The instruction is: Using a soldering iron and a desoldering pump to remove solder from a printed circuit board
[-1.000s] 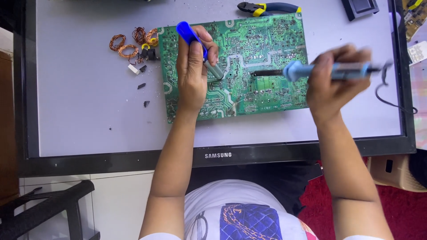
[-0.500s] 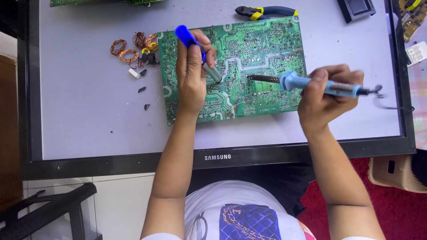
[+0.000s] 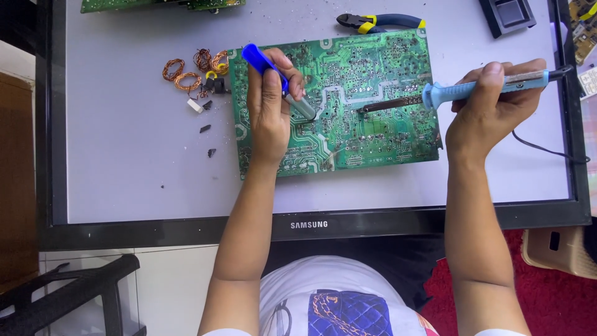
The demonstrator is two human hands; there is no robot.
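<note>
A green circuit board (image 3: 373, 74) lies solder side up on a flat screen panel (image 3: 124, 155) used as a worktop. My left hand (image 3: 268, 109) rests on the board's left part and grips a blue desoldering pump (image 3: 267, 67), its metal tip (image 3: 303, 109) pointing down at the board. My right hand (image 3: 491, 102) holds a light blue soldering iron (image 3: 472, 88) by the handle, off the board's right edge. The iron's dark tip (image 3: 388, 104) lies level over the board's middle, right of the pump's tip.
Copper wire coils (image 3: 193, 68) and small loose parts (image 3: 205, 127) lie left of the board. Blue and yellow cutters (image 3: 379, 22) sit above it, a black box (image 3: 509, 14) at the top right. The iron's cable (image 3: 547, 148) trails right. A second board (image 3: 161, 5) shows at the top edge.
My right hand and the iron have shifted slightly to the right and up, drawing the tip back across the board. My left hand and the pump have stayed in place.
</note>
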